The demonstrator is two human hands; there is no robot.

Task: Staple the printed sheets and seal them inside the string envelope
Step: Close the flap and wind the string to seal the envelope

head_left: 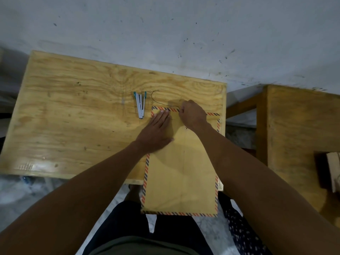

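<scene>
A brown string envelope [181,173] with a red-and-blue striped border lies on the wooden table [73,116], its near end hanging over the front edge. My left hand [156,131] presses flat on its upper left part, fingers straight. My right hand [192,115] is curled at the top edge and pinches the thin dark string [158,100], which loops away over the table. A small metal eyelet [186,128] shows just below that hand. No printed sheets are visible. A silver stapler [140,104] with teal ends lies swung wide apart, left of the envelope.
A grey, marked wall runs behind the table. A second wooden table [294,126] stands to the right across a narrow gap, with a dark object [329,170] at its right edge. My legs show below the table's front edge.
</scene>
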